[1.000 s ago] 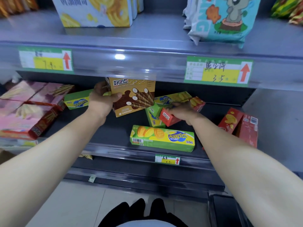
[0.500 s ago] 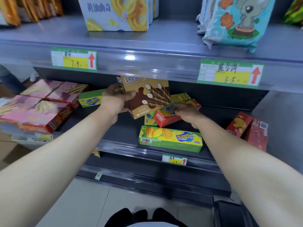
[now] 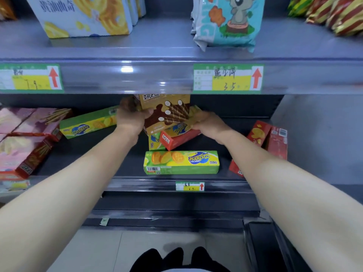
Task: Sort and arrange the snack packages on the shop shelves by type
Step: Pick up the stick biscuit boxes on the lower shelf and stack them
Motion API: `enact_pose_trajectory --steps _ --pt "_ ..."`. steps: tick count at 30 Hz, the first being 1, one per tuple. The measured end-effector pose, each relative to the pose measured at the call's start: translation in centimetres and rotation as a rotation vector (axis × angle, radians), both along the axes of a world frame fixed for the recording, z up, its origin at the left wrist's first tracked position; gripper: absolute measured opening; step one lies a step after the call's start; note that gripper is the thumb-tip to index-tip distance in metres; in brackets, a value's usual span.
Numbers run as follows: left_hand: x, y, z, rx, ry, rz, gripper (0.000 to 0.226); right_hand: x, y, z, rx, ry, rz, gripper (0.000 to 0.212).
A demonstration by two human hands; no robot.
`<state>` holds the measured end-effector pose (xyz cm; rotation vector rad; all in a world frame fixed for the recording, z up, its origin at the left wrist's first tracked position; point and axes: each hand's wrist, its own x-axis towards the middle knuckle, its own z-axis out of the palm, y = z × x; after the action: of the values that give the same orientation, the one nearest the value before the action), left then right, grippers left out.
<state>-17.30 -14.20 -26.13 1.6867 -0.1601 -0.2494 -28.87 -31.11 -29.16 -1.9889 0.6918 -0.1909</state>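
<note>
My left hand (image 3: 132, 117) grips a brown chocolate-stick box (image 3: 167, 112), held upright under the upper shelf's edge. My right hand (image 3: 208, 124) holds a green-yellow cracker box (image 3: 179, 128) together with a red box (image 3: 177, 138) beneath it, both lifted off the dark shelf (image 3: 94, 154). Another green cracker box (image 3: 181, 162) lies flat at the shelf front. A further green box (image 3: 89, 123) lies to the left, and a small green one (image 3: 155, 142) stands under the held boxes.
Pink stick-snack boxes (image 3: 25, 138) are stacked at the left. Red boxes (image 3: 269, 138) lean at the right end by the grey side wall. The upper shelf carries a cookie box (image 3: 84, 16) and a koala snack bag (image 3: 227, 20). Price tags (image 3: 227, 78) line the rails.
My right hand has pulled the red and green boxes up and towards the brown box. My left hand has raised the brown box slightly, and the two hands are now closer together.
</note>
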Motion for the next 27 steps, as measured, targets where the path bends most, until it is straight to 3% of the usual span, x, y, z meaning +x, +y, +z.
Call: enact_pose_trajectory --steps 5,9,15,19,22,27 --pt "1.0 2.5 0.5 -0.053 -0.090 0.139 0.047 3.6 2.5 -1.5 -0.331 0.258 0.282 0.071" --pt "1.5 4.5 0.3 -0.101 -0.056 0.151 0.052 6.8 4.6 -2.5 -0.515 0.369 0.454 0.073" --pt "2.2 4.7 0.1 -0.109 -0.006 0.162 0.052 7.4 2.8 -3.1 -0.640 0.355 0.456 0.076" --pt "2.3 3.5 -0.5 -0.076 0.004 0.171 0.053 5.3 -0.9 -3.0 -0.740 0.540 0.381 0.071" --pt "2.3 2.9 -0.8 -0.102 0.023 0.191 0.052 5.3 -1.5 -2.5 -0.740 0.533 0.328 0.068" --pt "3.0 3.5 -1.0 -0.105 0.026 0.218 0.045 7.8 2.9 -2.5 -0.550 0.346 0.482 0.078"
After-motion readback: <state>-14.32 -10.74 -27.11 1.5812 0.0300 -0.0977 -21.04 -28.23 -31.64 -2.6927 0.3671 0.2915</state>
